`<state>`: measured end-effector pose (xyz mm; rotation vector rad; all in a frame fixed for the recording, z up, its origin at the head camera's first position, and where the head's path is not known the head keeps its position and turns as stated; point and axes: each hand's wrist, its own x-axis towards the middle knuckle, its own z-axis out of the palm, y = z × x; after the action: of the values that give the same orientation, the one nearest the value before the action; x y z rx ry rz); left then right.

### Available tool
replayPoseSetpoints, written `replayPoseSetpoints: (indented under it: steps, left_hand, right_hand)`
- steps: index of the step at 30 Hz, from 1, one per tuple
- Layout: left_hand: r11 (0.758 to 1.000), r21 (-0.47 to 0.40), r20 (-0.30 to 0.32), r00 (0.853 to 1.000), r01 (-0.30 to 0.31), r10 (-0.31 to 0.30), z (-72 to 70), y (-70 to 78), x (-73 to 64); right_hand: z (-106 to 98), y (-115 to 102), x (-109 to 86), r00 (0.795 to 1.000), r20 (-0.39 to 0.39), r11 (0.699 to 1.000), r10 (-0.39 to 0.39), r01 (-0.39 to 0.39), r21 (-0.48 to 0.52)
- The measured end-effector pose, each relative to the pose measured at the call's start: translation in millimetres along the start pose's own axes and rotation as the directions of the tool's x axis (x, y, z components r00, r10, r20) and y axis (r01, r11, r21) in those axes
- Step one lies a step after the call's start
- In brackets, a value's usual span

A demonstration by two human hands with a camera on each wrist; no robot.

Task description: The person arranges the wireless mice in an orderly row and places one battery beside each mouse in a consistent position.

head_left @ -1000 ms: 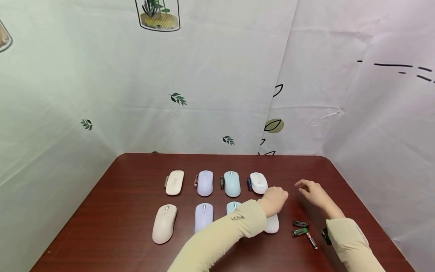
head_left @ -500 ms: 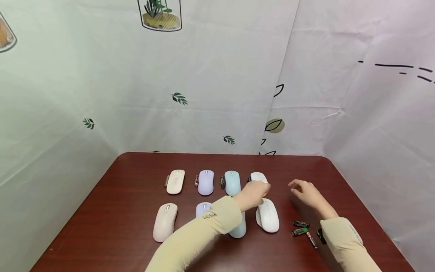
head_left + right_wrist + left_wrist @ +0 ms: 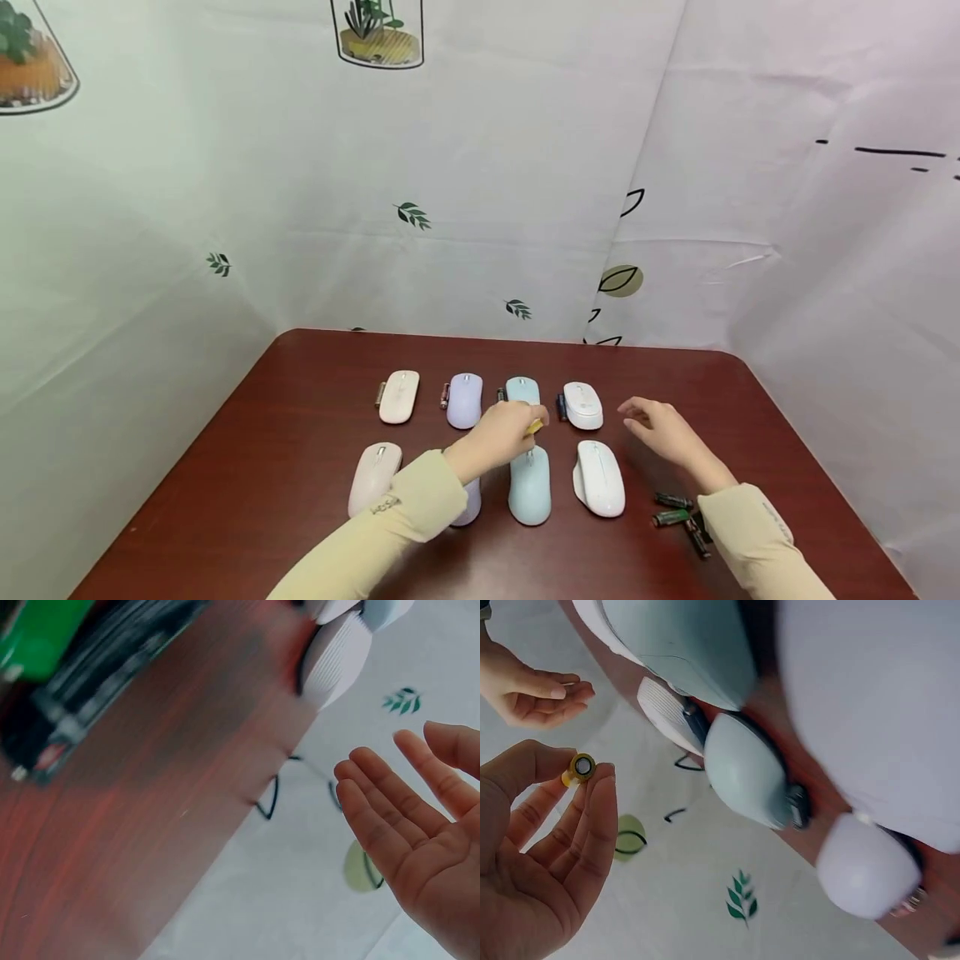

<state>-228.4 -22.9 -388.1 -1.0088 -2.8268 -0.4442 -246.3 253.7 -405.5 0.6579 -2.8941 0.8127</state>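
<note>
My left hand (image 3: 498, 433) pinches a yellow battery (image 3: 579, 769) between thumb and fingertips, its end face turned to the left wrist camera. In the head view that hand is above the table, over the gap between two light blue mice, the front one (image 3: 529, 490) and the back one (image 3: 522, 388), which it partly covers. My right hand (image 3: 663, 432) hovers at the right with relaxed, slightly bent fingers and nothing in them. It is nearest to the back white mouse (image 3: 583, 406). The right wrist view shows its palm (image 3: 450, 870) empty.
Mice stand in two rows: cream (image 3: 399, 397) and lavender (image 3: 465, 402) behind, beige (image 3: 372, 479), partly covered lavender (image 3: 471, 504) and white (image 3: 600, 479) in front. Small batteries, one dark blue (image 3: 561, 407), lie beside the back mice. Loose batteries (image 3: 670, 517) lie by the right sleeve.
My left hand has moved left from beside the white mice to over the light blue ones, and the yellow battery now shows. My right hand has shifted slightly left in view.
</note>
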Motion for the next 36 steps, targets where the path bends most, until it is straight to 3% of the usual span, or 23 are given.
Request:
replayPoseSetpoints:
  steps: [5, 10, 14, 18, 26, 36]
  left_hand:
    - [0.999, -0.038, -0.103, 0.995, -0.019, 0.015, -3.8, -15.6, -22.1]
    - [0.998, -0.066, -0.157, 0.988, -0.017, 0.006, -6.3, -35.9, -46.9]
    - [0.999, -0.044, -0.190, 0.981, 0.032, -0.039, -11.8, -56.4, -70.1]
    - [0.996, -0.039, -0.211, 0.974, 0.082, -0.088, -18.2, -76.6, -93.0]
    - [0.970, -0.106, -0.187, 0.954, 0.218, -0.235, -24.1, -99.3, -133.3]
    - [0.937, -0.120, -0.179, 0.921, 0.328, -0.345, -24.9, -115.3, -163.1]
  right_hand:
    - [5, -14, 5.0, 0.999, 0.015, 0.999, -0.032, 0.032, -0.001]
    - [17, -30, 11.9, 0.992, 0.073, 0.993, -0.101, 0.104, -0.045]
    - [27, -42, 15.9, 0.978, 0.118, 0.981, -0.171, 0.180, -0.076]
    - [34, -55, 18.4, 0.969, 0.151, 0.976, -0.195, 0.207, -0.068]
    - [54, -84, 17.6, 0.932, 0.155, 0.937, -0.327, 0.341, -0.073]
    - [81, -130, 13.9, 0.905, 0.196, 0.913, -0.377, 0.399, -0.088]
